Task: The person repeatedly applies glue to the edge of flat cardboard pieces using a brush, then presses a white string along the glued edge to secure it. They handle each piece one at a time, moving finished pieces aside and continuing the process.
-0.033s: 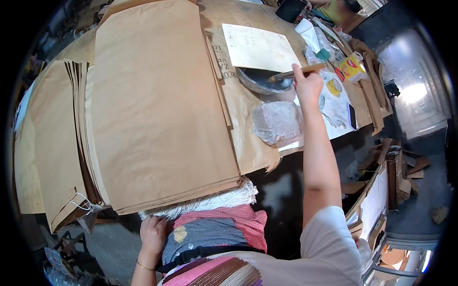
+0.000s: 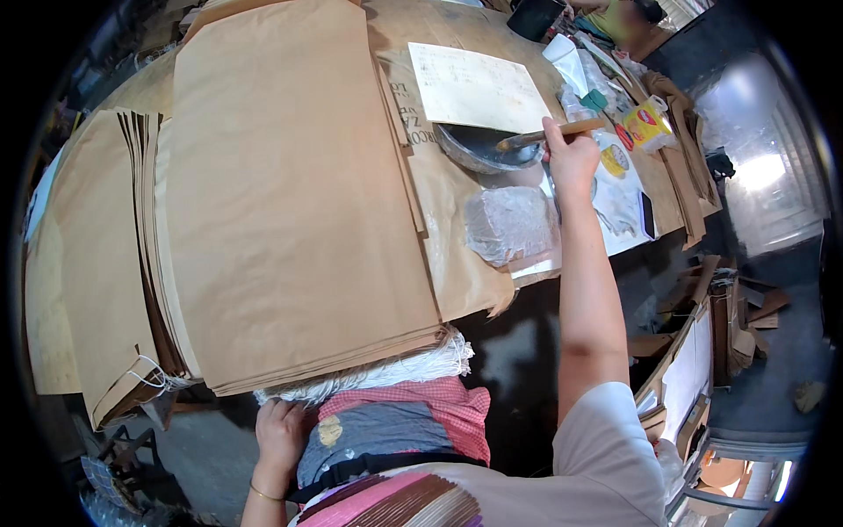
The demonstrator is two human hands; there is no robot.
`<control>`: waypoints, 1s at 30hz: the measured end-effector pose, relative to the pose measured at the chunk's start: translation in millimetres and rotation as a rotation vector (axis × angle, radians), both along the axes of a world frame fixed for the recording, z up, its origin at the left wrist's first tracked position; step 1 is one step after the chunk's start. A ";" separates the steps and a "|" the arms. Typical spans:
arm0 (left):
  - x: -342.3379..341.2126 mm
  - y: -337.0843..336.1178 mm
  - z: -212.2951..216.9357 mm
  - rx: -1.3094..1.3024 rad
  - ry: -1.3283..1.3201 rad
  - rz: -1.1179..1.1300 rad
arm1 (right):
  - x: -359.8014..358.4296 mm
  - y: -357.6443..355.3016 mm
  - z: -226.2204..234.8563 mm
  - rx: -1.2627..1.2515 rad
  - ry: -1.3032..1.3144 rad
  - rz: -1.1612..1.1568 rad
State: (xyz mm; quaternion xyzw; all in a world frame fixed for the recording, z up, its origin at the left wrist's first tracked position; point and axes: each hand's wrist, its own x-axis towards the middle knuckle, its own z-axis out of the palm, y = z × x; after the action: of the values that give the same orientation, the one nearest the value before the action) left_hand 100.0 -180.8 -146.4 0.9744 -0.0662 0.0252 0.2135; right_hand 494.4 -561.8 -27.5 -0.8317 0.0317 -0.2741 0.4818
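Observation:
My right hand (image 2: 575, 162) reaches over the table, closed around a brush (image 2: 529, 139) with a wooden handle. The brush's tip hangs above a dark round bowl (image 2: 465, 156), partly covered by a cream-coloured card (image 2: 479, 88). Nearer to me, beside that forearm, lies a clear plastic-wrapped bundle (image 2: 509, 224). My left hand (image 2: 279, 436) rests low by the table's front edge, its fingers curled at the end of a bundle of white strings (image 2: 413, 364); what they hold, if anything, is hidden. A tall stack of brown paper sacks (image 2: 290, 193) lies over the strings.
Another stack of brown sacks (image 2: 101, 237) is at the left. To the right are a yellow packet (image 2: 648, 127), a roll of yellow tape (image 2: 614, 160), a phone (image 2: 647, 215) and a black container (image 2: 534, 19). Another person (image 2: 619, 22) is at the far right.
My right hand and the brush have shifted very slightly to the right over the bowl. The left hand stays where it was.

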 end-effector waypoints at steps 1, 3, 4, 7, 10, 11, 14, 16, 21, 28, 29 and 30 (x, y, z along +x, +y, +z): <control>-1.0 2.0 2.7 -0.017 0.024 -0.011 | -4.5 -0.4 4.8 0.021 0.012 -0.002; -5.4 6.5 -0.2 -0.116 0.127 -0.004 | -5.3 -3.2 -1.1 -0.023 0.086 -0.040; -5.2 4.5 2.3 -0.152 0.171 0.021 | -4.3 -3.8 -4.5 -0.045 0.118 -0.058; -8.7 -1.7 22.8 -0.189 0.259 0.047 | 3.2 -6.9 0.9 -0.305 0.204 -0.117; -9.4 1.1 39.3 -0.078 0.233 0.005 | -2.5 1.9 24.5 -0.601 0.023 -0.260; -14.1 5.0 40.9 -0.035 0.226 0.015 | -9.1 9.8 33.9 -0.566 0.017 -0.258; -22.4 16.6 39.7 0.023 0.133 0.064 | -48.8 21.5 36.3 -0.189 0.001 -0.117; -20.5 23.4 43.8 0.072 0.076 0.084 | -119.5 67.7 32.3 0.239 -0.010 0.205; -18.4 31.2 61.6 0.180 -0.121 0.189 | -246.6 165.6 6.2 0.130 0.144 0.822; 7.4 47.5 59.2 0.241 -0.107 0.160 | -243.1 255.1 -8.2 -0.282 -0.030 1.230; 9.3 49.0 52.7 0.250 -0.085 0.157 | -243.4 259.6 -7.3 -0.344 0.021 1.226; 10.8 48.8 50.4 0.272 -0.059 0.159 | -242.5 262.4 -8.0 -0.350 0.022 1.221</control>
State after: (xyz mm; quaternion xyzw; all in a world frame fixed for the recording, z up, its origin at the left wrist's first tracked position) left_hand 110.8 -132.1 -96.0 0.9953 0.0023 0.0613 0.0746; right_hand 251.9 -299.4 -35.5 -0.7692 -0.4884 0.0575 0.4080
